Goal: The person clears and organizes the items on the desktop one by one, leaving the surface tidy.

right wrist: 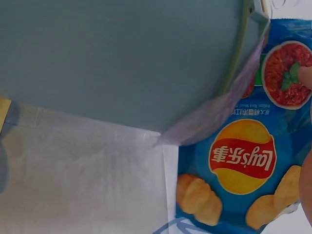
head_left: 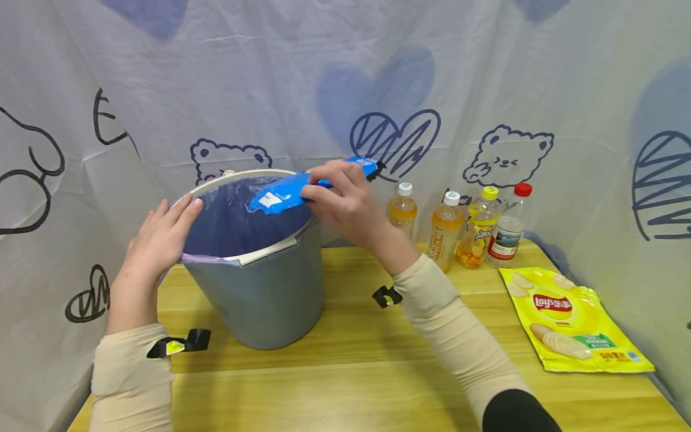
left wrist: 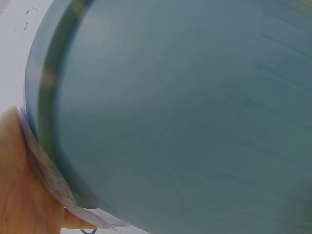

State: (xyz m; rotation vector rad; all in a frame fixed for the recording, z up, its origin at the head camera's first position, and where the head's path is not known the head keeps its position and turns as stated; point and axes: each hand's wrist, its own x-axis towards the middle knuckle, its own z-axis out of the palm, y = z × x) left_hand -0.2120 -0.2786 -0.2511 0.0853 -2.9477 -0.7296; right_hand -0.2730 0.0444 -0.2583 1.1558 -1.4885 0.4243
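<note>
A blue-grey bucket with a white rim and a thin translucent purple liner stands on the table, its liner edge folded over the outside. My left hand rests on its left rim, fingers fairly straight, fingertips at the edge. In the left wrist view, part of that hand lies along the liner at the lower left. My right hand pinches a blue Lay's chip bag over the right side of the opening. The right wrist view shows the chip bag's printed front, partly behind the bucket.
Several drink bottles stand at the back right, among them a red-capped one and a yellow-capped one. A yellow Lay's bag lies flat at the right of the wooden table. A patterned curtain hangs close behind.
</note>
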